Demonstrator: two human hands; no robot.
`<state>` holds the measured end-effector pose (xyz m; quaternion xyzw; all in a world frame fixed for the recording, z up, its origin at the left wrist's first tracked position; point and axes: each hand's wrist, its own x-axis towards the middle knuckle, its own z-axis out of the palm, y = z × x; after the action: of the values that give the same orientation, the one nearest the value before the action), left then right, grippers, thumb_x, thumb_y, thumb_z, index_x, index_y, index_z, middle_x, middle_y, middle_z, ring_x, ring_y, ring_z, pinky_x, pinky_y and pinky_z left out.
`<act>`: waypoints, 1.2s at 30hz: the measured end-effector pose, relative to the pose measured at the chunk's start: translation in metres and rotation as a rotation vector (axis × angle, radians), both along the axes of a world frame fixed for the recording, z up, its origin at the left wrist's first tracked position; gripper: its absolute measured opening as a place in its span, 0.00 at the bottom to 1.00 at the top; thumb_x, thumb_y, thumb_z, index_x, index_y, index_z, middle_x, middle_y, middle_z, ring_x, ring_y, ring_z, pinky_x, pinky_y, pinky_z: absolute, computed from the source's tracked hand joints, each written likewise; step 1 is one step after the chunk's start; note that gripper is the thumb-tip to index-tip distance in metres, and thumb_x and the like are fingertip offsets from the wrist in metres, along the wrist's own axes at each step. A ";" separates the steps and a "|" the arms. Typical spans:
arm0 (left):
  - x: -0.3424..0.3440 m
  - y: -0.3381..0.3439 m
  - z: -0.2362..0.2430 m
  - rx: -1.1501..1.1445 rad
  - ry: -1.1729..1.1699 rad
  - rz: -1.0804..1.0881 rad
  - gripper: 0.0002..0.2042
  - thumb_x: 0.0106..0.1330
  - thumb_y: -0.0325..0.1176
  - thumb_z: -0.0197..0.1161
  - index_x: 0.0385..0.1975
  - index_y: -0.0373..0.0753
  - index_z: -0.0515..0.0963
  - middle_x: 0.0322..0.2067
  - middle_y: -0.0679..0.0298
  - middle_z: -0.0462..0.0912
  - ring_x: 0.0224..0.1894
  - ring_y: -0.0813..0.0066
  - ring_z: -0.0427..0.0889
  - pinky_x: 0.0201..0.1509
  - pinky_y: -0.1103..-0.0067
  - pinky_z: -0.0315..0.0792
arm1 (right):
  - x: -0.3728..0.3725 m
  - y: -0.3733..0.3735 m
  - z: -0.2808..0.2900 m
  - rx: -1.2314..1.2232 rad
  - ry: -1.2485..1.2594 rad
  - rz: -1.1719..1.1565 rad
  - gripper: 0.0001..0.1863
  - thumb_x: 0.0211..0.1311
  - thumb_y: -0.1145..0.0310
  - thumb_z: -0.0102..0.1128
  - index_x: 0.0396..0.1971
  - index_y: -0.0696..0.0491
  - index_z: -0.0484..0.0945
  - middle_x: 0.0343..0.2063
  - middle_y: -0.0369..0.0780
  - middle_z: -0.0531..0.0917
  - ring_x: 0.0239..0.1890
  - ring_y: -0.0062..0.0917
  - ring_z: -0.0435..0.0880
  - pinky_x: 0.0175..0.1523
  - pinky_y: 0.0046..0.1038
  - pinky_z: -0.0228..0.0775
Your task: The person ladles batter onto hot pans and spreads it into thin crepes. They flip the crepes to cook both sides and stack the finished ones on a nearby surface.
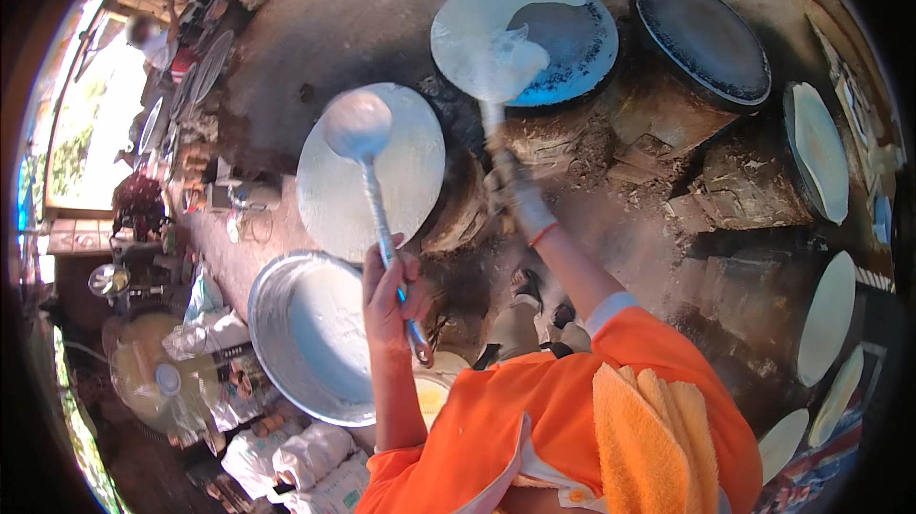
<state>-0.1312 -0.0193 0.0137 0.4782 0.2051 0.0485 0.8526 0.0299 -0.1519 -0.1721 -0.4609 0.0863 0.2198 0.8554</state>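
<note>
My left hand (pixel 391 296) is wrapped round the handle of a long metal ladle (pixel 359 125). The ladle's bowl is above a round griddle (pixel 415 189) covered by a pale sheet of batter. My right hand (pixel 520 201), in a pale glove, grips the handle of a spreading tool (pixel 491 111). Motion blurs the tool's head, which is at the near edge of a farther griddle (pixel 580 46). White batter (pixel 477 22) covers that griddle's left and far parts in a curved band, with a ragged patch near the middle. Its dark surface shows at the right.
A large metal basin (pixel 262 309) of white batter stands at my left. Right of the batter griddle is a dark, bare griddle (pixel 701 41). Farther right, a folded flatbread (pixel 821 151) lies on another griddle, with more pale rounds (pixel 826 318) below. White sacks (pixel 315 457) lie lower left.
</note>
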 end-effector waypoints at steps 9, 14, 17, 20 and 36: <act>0.056 0.011 -0.028 -0.113 0.055 -0.195 0.12 0.69 0.30 0.43 0.50 0.38 0.63 0.25 0.66 0.68 0.09 0.88 0.57 0.10 0.87 0.54 | -0.026 -0.086 -0.004 -0.126 0.209 -0.061 0.14 0.62 0.48 0.47 0.29 0.43 0.66 0.13 0.28 0.67 0.07 0.15 0.59 0.11 0.20 0.52; 0.075 -0.018 -0.001 0.109 0.265 -0.132 0.11 0.68 0.31 0.44 0.48 0.38 0.64 0.23 0.67 0.68 0.09 0.87 0.57 0.11 0.87 0.54 | -0.006 -0.142 0.011 -0.210 0.296 0.004 0.16 0.62 0.48 0.48 0.28 0.44 0.64 0.13 0.28 0.67 0.08 0.13 0.59 0.12 0.19 0.48; 0.081 -0.031 0.016 -0.098 -0.064 -0.137 0.15 0.70 0.31 0.40 0.53 0.33 0.59 0.22 0.67 0.65 0.07 0.89 0.57 0.08 0.90 0.52 | 0.009 -0.126 0.039 -0.091 0.242 0.015 0.15 0.63 0.50 0.46 0.29 0.46 0.65 0.12 0.30 0.67 0.08 0.15 0.62 0.12 0.19 0.55; 0.090 -0.073 0.014 -0.317 -0.251 -0.013 0.16 0.71 0.31 0.37 0.54 0.29 0.58 0.24 0.67 0.65 0.08 0.91 0.57 0.08 0.91 0.54 | 0.022 -0.119 0.013 -0.171 0.067 0.330 0.14 0.64 0.51 0.46 0.29 0.47 0.65 0.12 0.31 0.68 0.08 0.16 0.63 0.13 0.21 0.59; 0.098 -0.104 -0.019 -0.082 0.132 -0.027 0.10 0.68 0.31 0.46 0.47 0.41 0.64 0.23 0.67 0.69 0.09 0.87 0.57 0.11 0.87 0.52 | 0.048 -0.240 -0.033 -0.655 -0.263 0.213 0.20 0.62 0.48 0.47 0.28 0.52 0.73 0.19 0.34 0.75 0.20 0.18 0.73 0.25 0.21 0.66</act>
<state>-0.0336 -0.1228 -0.0055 0.4476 0.2561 -0.0029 0.8567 0.0778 -0.3917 -0.2055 -0.7411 -0.0073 0.2074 0.6385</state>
